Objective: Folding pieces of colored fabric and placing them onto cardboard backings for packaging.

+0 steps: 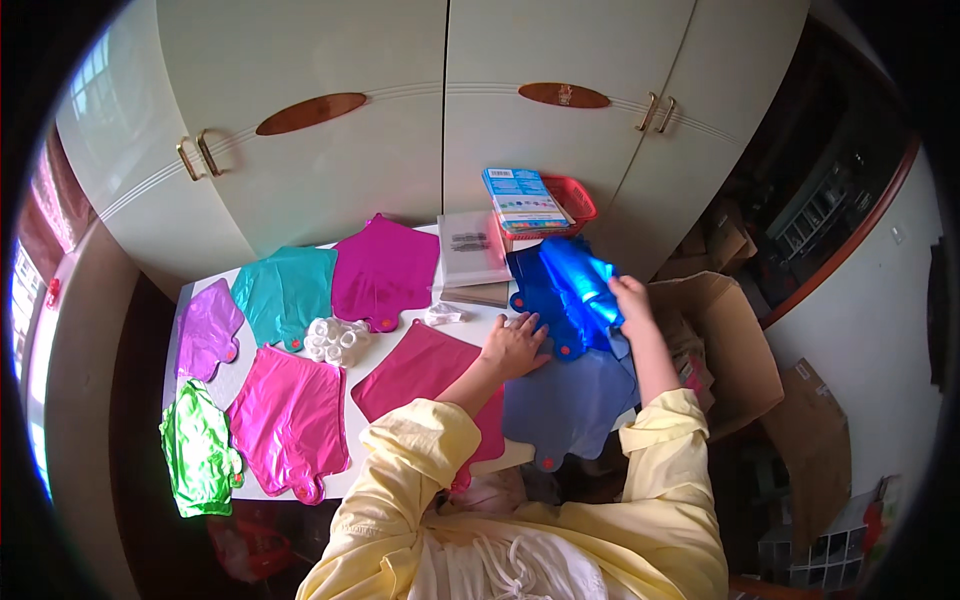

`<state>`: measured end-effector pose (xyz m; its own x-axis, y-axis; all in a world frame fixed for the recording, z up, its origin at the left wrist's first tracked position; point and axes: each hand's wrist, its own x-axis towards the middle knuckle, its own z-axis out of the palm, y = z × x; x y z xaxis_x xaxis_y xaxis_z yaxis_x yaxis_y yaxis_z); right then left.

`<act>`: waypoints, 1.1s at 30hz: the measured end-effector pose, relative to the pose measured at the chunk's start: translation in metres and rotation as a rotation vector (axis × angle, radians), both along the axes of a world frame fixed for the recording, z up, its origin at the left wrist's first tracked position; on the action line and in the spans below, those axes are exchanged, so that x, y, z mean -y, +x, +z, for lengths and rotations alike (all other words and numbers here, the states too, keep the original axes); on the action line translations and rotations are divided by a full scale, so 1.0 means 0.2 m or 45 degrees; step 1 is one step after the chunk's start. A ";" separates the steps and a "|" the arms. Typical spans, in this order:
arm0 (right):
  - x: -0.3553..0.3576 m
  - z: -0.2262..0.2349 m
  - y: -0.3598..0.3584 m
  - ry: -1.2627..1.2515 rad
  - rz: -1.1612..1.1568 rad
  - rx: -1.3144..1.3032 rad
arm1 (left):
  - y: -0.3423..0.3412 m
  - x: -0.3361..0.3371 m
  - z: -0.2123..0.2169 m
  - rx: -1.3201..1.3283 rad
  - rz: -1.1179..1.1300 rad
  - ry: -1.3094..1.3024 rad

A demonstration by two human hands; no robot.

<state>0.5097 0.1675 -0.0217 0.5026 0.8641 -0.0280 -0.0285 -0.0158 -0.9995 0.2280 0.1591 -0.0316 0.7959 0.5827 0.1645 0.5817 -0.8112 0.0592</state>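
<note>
My right hand point(632, 304) grips the edge of a shiny bright-blue foil sheet point(580, 280), which looks like a flat, uninflated foil balloon and is partly lifted and creased. Dark-blue foil lies beneath it. My left hand point(515, 346) rests with fingers apart at the edge of a grey-blue foil sheet point(565, 400); a small white thing shows by its fingertips, too hidden to name. Beside my left forearm lies a dark-pink sheet point(415, 370). Farther left are magenta point(385, 270), teal point(288, 295), purple point(208, 328), hot-pink point(288, 415) and green point(198, 445) foil sheets.
On the white table sit a pile of white rings point(335, 342), a small clear-wrapped packet point(445, 314), a clear plastic sleeve point(473, 250) and a red basket point(578, 195) holding blue printed packs point(525, 200). Cabinet doors point(320, 60) stand behind; an open cardboard box point(745, 345) is at right.
</note>
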 end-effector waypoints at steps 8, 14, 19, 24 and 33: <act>0.15 0.38 0.62 0.283 -0.666 0.508 | 0.00 0.02 0.05 -0.023 0.017 -0.066; 0.22 0.92 0.38 0.500 -0.974 1.436 | 0.01 0.02 0.06 -0.088 0.040 -0.111; 0.13 1.22 -0.08 0.692 -0.719 1.793 | -0.08 0.03 0.13 0.013 0.038 -0.026; -0.07 1.29 -0.57 0.998 -0.428 2.188 | -0.54 -0.21 0.54 0.028 0.289 0.257; -0.45 0.90 -1.53 1.563 0.133 2.377 | -1.79 -0.54 0.91 0.392 0.749 -0.062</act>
<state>0.2043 0.2582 0.1573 -0.7203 0.0997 0.6865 0.6306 0.5064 0.5881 -0.1302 0.2667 0.1495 0.2639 0.9180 0.2960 0.8773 -0.3560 0.3220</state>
